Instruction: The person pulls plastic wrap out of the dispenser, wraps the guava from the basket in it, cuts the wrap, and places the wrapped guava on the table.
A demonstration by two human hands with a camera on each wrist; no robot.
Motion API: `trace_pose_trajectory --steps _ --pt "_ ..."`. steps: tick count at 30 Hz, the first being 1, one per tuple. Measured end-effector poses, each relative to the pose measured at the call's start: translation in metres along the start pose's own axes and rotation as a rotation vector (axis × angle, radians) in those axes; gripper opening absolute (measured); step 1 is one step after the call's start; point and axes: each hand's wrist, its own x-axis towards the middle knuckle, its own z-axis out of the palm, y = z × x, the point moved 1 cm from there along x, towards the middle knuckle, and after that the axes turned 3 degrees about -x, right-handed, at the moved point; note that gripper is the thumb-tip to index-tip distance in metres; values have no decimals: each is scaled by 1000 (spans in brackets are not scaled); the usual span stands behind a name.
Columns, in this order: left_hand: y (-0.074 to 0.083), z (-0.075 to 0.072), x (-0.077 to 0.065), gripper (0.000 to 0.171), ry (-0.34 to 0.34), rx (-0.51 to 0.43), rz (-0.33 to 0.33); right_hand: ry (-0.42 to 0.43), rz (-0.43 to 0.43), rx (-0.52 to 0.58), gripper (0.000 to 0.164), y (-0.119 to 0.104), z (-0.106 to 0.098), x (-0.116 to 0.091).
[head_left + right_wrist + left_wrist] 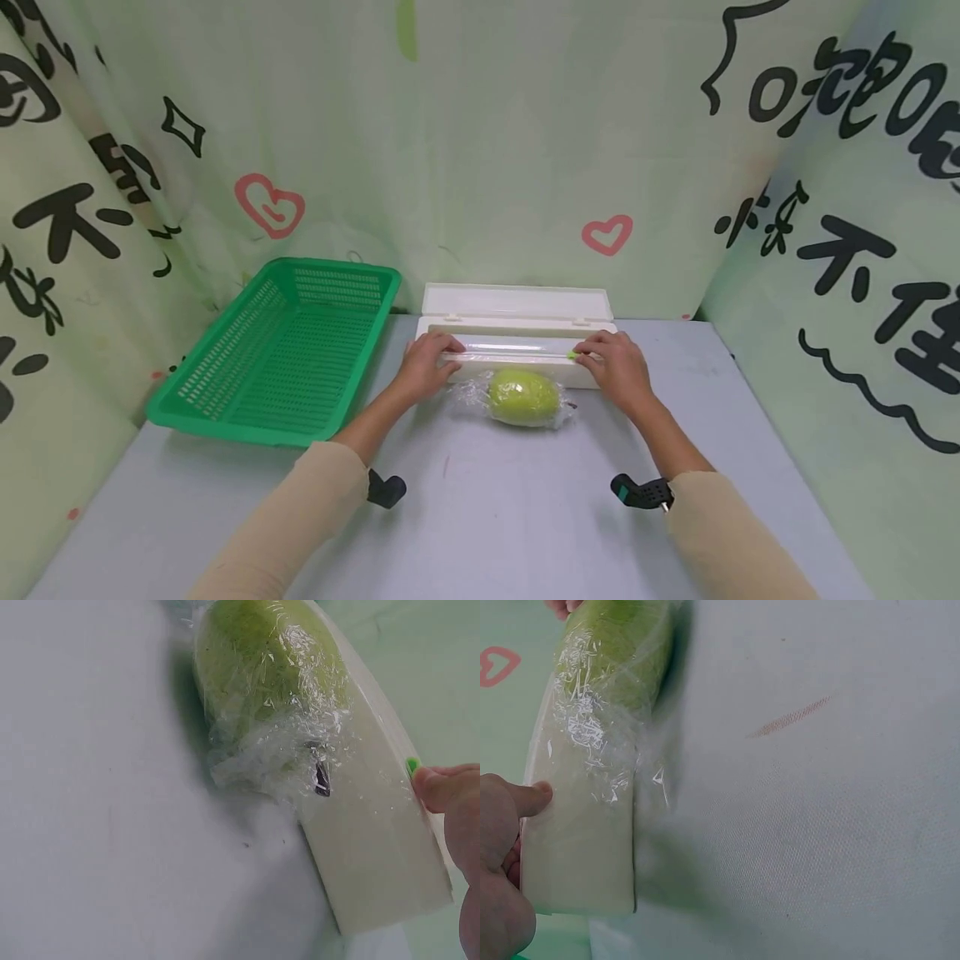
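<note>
A white cling film dispenser box [517,367] stands on the table with its lid [517,300] raised at the back. Inside lies a roll of clear film [517,342]. My left hand [429,364] grips the box's left end, thumb on the front wall and fingers behind the edge. At the right end, my right hand [618,367] pinches a small green slide cutter [412,766] on the front edge. Directly before the box lies a yellow-green fruit [522,397] wrapped in crinkled film, its dark stem [322,780] pointing right.
A green plastic basket [300,433] with slatted sides stands to the left, near the left forearm. Printed curtains [495,167] hang behind and at both sides of the white table [487,517].
</note>
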Motion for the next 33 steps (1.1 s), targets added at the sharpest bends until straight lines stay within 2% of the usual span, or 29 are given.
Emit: trace_pose_trajectory --steps 4,9,14,18,23,29,33 --pt "-2 -2 0 16 -5 5 -4 35 22 -34 16 24 -9 -8" --pt "-3 -3 1 16 6 5 17 71 72 -2 17 48 -18 -21" --pt "-1 0 3 16 13 13 32 59 124 18 18 49 -19 -24" --pt "-1 3 2 16 3 15 11 39 142 47 20 47 -18 -25" --pt "-3 3 2 17 -7 10 -3 33 97 100 26 39 -14 -24" --pt "-3 0 2 22 4 -20 34 38 44 115 30 26 -11 -21" --pt "-2 -1 1 16 6 -59 63 53 11 119 22 21 -11 -22"
